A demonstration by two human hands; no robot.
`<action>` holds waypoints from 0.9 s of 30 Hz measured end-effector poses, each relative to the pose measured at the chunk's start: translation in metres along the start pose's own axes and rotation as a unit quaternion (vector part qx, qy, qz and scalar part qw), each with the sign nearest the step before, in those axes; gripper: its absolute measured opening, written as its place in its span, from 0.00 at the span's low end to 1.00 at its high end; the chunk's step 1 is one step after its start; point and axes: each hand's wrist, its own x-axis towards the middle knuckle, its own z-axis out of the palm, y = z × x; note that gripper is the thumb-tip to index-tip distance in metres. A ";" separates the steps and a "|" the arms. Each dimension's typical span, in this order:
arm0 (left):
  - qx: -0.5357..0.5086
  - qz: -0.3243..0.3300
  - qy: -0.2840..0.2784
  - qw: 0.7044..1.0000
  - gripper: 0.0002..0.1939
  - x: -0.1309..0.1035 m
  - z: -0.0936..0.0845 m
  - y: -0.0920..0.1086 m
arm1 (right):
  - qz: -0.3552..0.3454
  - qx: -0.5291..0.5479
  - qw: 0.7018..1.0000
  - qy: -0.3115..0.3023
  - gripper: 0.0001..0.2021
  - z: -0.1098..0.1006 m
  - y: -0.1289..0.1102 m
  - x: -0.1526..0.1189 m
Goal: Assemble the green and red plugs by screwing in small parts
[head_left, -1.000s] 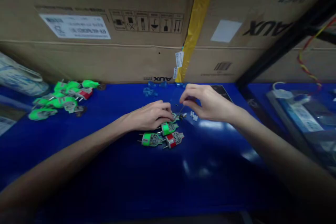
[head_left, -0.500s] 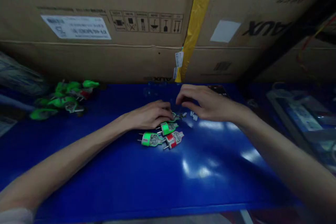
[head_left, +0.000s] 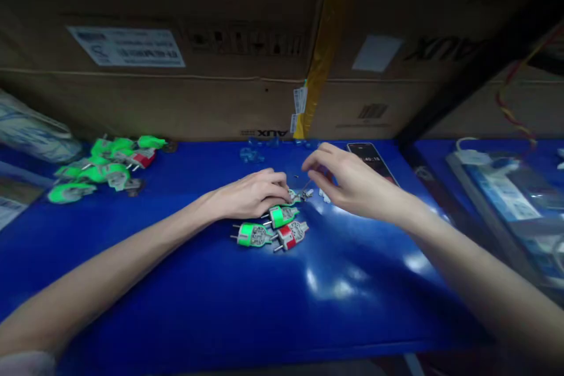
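- Here, my left grip (head_left: 255, 194) clasps a green plug (head_left: 293, 197) beneath its fingertips.
- It should handle light and stiff; I'd hold its sides.
- My right grip (head_left: 350, 179) pinches a thin tool (head_left: 304, 187).

A head-worn camera looks forward and down from above the blue table (head_left: 211, 305); hands (head_left: 253, 195) fairly near, mid-view.
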 end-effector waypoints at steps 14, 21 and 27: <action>0.024 -0.003 -0.012 1.000 0.13 0.000 0.001 0.001 | -0.017 0.026 0.999 -0.044 0.06 -0.002 0.012 0.025; 0.015 0.001 -0.007 1.000 0.13 0.000 0.001 0.000 | 0.050 -0.006 0.999 0.000 0.07 0.001 -0.001 0.008; 0.011 0.004 -0.005 1.000 0.13 -0.001 0.001 -0.001 | -0.140 0.049 0.984 -0.094 0.09 -0.013 0.009 0.020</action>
